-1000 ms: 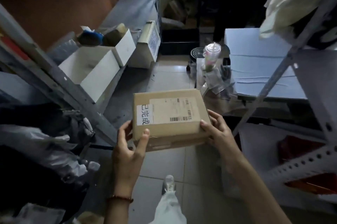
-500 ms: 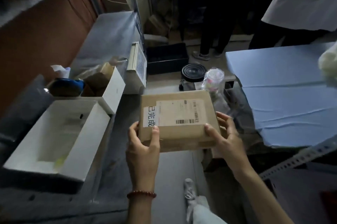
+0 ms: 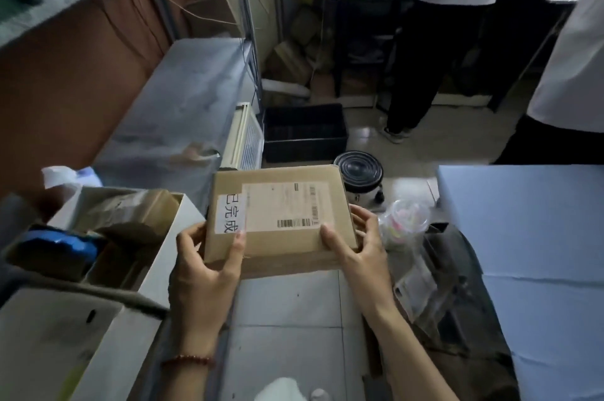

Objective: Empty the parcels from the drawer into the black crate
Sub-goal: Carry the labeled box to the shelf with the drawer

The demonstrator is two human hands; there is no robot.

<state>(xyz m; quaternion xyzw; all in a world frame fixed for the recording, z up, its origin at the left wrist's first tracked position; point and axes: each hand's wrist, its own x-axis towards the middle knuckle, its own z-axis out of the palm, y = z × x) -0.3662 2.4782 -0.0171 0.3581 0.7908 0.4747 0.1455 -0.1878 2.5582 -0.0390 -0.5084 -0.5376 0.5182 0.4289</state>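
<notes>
From my head camera: my left hand and right hand close around the near corners of a cardboard parcel, thumbs on top, holding it level over the tiled floor. The black crate sits on the floor beyond it, well apart.

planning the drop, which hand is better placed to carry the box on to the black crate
Neither clearly: left hand and right hand each clamp a near corner of the cardboard parcel. The black crate sits on the floor straight ahead, slightly right of the parcel's centre, so the right has a marginal edge; keeping both on looks safest.
</notes>
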